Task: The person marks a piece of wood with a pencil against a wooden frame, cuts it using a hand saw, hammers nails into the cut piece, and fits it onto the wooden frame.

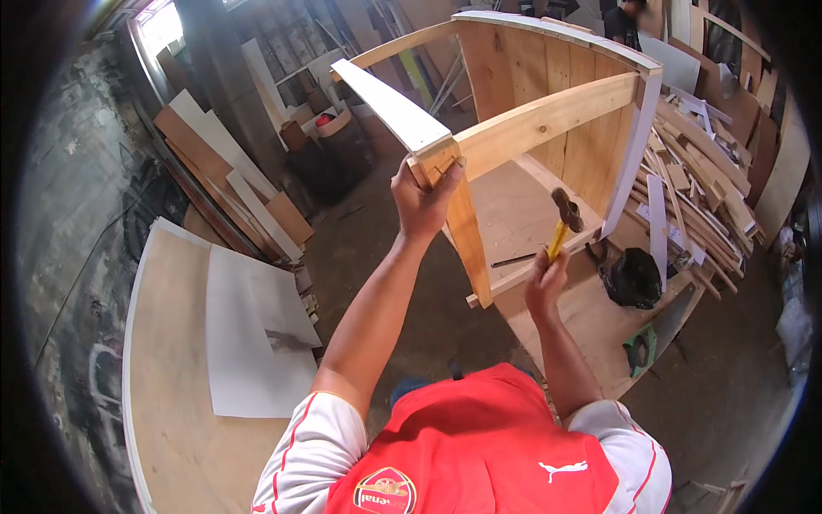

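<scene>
A wooden frame [548, 120] with slatted boards and white-faced edges stands in front of me on a low wooden work surface [556, 343]. My left hand [425, 199] grips the frame's near upper corner, its fingers wrapped round the joint below the white-topped rail [394, 100]. From that corner a wooden leg [467, 244] slants down. To the right, my right hand [546, 276] is closed round the yellow handle of a hammer [561, 224], whose metal head points up, apart from the wood. A thin dark tool [514, 260] lies by the frame's lower rail.
A black bag [634, 278] and a green-handled saw [640, 349] lie on the work surface at right. Behind them is a pile of wood strips [698, 180]. Large curved panels [171, 343] stand at left, near leaning boards [231, 176]. A person [622, 24] is at the back right.
</scene>
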Demonstrator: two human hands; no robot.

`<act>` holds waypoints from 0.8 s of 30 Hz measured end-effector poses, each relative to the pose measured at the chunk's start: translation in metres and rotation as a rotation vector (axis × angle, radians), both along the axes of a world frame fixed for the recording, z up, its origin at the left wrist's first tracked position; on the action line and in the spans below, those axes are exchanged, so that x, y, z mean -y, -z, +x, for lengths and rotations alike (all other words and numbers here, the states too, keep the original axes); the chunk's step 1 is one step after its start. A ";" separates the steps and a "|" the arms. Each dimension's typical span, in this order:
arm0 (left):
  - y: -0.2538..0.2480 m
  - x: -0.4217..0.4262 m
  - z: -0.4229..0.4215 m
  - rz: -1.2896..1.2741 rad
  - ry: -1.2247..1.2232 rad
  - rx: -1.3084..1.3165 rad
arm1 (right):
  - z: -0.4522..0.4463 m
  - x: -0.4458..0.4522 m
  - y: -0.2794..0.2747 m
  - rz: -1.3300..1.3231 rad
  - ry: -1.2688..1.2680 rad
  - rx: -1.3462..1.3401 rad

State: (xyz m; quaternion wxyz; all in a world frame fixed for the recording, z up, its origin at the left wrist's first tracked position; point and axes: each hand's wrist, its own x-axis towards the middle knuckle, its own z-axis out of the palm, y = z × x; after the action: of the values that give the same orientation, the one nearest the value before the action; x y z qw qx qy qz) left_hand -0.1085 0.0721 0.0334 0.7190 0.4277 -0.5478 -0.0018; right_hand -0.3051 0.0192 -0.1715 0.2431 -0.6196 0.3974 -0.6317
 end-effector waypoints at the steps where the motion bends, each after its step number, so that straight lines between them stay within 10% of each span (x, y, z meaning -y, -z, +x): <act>1: 0.001 0.000 0.004 0.018 -0.023 0.052 | -0.012 0.006 0.013 0.026 0.033 -0.041; 6: 0.007 0.002 0.000 0.025 0.052 -0.088 | -0.054 0.001 0.078 0.325 0.073 -0.282; 14: 0.002 -0.008 0.030 0.199 0.520 -0.030 | -0.016 -0.029 0.070 0.273 -0.324 0.038; 17: 0.003 -0.010 0.038 0.430 0.333 0.159 | 0.007 -0.050 -0.028 -0.195 -0.299 -0.082; 24: 0.024 0.003 0.020 0.099 0.260 -0.026 | 0.044 -0.069 -0.057 -0.107 -0.437 0.004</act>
State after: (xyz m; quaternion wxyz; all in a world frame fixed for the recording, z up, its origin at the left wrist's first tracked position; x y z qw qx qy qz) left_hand -0.0888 0.0693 0.0093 0.6978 0.3881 -0.5884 -0.1273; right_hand -0.2616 0.0881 -0.1144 0.3418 -0.7019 0.2189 -0.5854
